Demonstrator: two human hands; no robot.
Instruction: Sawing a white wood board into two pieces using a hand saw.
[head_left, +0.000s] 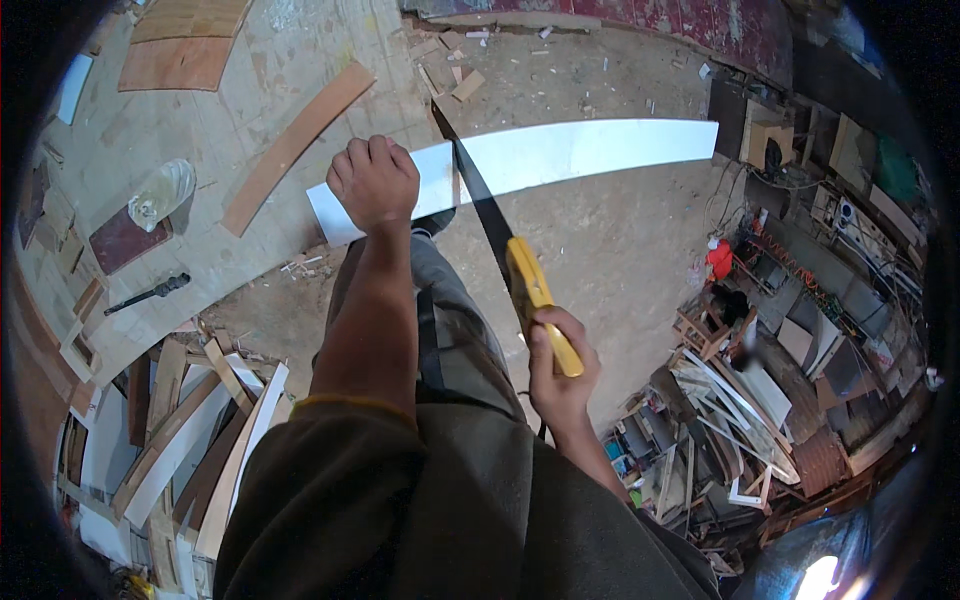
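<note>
A long white board (590,155) lies crosswise in front of me, its left end on the pale worktable (290,130) and the rest reaching far to the right beyond the table's edge. My left hand (375,182) is closed and presses down on the board near its left end, fingers curled. In my right hand (562,370) is the yellow handle of a handsaw (487,215), fingers wrapped round it. The dark blade slants up and left across the board, just right of my left hand, with its tip past the far edge. A narrow dark line shows beside the blade.
On the worktable lie a brown wood strip (298,148), a clear plastic container (162,195), a dark rod-like tool (148,293) and a plywood piece (180,60). Offcuts fill a heap (180,440) at lower left. Wood scraps (740,420) and workshop clutter crowd the right side.
</note>
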